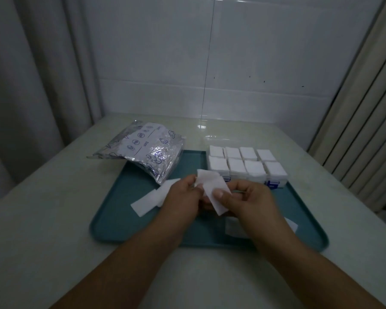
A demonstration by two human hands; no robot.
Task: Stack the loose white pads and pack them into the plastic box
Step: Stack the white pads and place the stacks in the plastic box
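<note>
Both hands hold white pads (212, 186) above the middle of a teal tray (129, 221). My left hand (183, 197) pinches their left edge. My right hand (245, 199) grips them from the right, thumb pressed on top. More loose white pads (147, 200) lie on the tray left of my hands, and another pad (234, 227) lies partly hidden under my right wrist. The clear plastic box (246, 165) stands at the tray's far right, its compartments filled with stacked white pads.
A crinkled silver foil bag (143, 152) with blue print lies over the tray's far left corner. The tray sits on a pale table (42, 219). A white wall stands behind, with curtains at both sides.
</note>
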